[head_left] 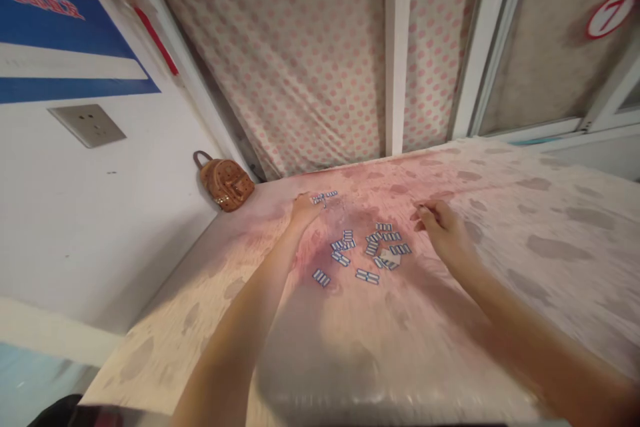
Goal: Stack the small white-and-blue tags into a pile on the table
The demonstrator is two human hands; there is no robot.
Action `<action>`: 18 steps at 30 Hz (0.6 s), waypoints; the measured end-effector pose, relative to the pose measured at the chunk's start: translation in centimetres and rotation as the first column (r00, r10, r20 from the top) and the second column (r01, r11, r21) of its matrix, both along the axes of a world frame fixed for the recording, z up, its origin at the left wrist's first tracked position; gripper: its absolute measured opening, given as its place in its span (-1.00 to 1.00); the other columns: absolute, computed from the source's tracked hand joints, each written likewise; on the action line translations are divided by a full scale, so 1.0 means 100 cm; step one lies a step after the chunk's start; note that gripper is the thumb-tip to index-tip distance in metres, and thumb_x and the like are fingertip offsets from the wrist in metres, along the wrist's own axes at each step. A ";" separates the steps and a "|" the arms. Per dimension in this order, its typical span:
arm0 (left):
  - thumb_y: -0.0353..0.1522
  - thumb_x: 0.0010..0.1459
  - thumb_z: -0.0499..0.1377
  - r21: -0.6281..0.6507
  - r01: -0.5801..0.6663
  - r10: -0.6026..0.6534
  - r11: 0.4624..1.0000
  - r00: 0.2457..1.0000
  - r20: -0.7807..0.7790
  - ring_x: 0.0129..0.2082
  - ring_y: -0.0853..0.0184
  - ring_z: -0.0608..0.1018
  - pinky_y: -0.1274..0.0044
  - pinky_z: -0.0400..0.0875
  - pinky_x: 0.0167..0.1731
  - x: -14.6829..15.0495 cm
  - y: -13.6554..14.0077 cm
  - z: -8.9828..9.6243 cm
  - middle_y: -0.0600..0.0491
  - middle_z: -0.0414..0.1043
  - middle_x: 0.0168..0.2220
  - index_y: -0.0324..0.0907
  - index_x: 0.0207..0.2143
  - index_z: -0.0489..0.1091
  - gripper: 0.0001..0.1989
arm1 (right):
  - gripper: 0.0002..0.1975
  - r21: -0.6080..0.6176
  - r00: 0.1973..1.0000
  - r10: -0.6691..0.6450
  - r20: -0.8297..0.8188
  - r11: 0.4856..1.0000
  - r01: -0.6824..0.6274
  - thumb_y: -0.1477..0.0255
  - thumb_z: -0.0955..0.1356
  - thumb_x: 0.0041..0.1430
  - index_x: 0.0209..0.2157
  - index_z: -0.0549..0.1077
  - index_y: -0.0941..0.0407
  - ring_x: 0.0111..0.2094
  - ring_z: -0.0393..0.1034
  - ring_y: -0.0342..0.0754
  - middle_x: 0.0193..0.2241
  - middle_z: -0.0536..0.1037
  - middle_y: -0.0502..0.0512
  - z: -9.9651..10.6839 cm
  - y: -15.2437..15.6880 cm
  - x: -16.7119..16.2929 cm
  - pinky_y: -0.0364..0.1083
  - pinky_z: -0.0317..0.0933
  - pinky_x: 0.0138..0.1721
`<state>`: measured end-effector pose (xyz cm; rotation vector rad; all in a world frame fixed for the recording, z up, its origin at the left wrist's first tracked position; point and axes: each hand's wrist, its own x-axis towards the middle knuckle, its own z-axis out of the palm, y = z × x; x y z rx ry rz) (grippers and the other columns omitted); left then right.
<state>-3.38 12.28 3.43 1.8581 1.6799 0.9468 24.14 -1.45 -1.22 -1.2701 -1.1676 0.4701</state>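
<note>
My left hand reaches to the far part of the table, right beside a small group of white pieces with blue stripes. Its fingers are small and partly hidden, so I cannot tell whether they grip a piece. To the right, my right hand hovers over or rests on the cloth with its fingers curled in and the thumb close to them; anything between them is too small to make out. Between my hands lies a loose pile of similar striped pieces, some overlapping. A smaller cluster and single pieces lie nearer to me.
A pinkish cloth with grey spots covers the table. At the back left, a small brown backpack-shaped bag leans by the wall. Behind the table hangs a dotted curtain with a white frame post. A wall socket is on the left.
</note>
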 end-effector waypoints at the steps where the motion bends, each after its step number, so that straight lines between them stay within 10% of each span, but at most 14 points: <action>1: -0.44 -0.08 0.36 -0.008 0.045 -0.044 0.999 0.999 0.008 0.02 0.06 0.51 0.37 0.33 0.05 0.001 -0.013 -0.003 -0.09 0.57 -0.12 -0.15 -0.29 0.55 -0.78 | -0.79 -0.006 1.000 -0.018 -0.010 1.000 0.018 0.21 0.28 0.20 -0.25 0.37 0.04 -0.42 0.43 -0.03 -0.37 0.53 0.09 -0.004 0.005 0.002 0.00 0.34 -0.30; 8: -0.49 -0.08 0.33 -0.022 0.340 -0.340 0.940 0.939 -0.049 -0.02 0.07 0.56 0.38 0.37 0.04 0.027 -0.080 -0.015 -0.10 0.59 -0.12 -0.16 -0.34 0.59 -0.82 | -0.82 -0.348 0.895 0.102 0.434 0.935 0.062 0.56 0.26 0.05 -0.32 0.45 0.10 -0.31 0.48 -0.05 -0.37 0.59 0.09 -0.002 0.038 0.003 -0.10 0.28 -0.27; 18: -0.39 0.16 0.19 0.128 0.209 -0.167 0.970 0.946 -0.279 0.01 0.11 0.49 0.39 0.35 0.01 0.025 -0.109 -0.033 -0.11 0.54 -0.07 -0.16 -0.18 0.59 -0.79 | -0.85 -0.347 0.714 0.088 0.694 0.911 0.225 0.39 0.41 0.06 -0.33 0.46 0.18 -0.12 0.42 0.15 -0.21 0.52 0.35 -0.017 0.045 -0.017 -0.02 0.20 -0.17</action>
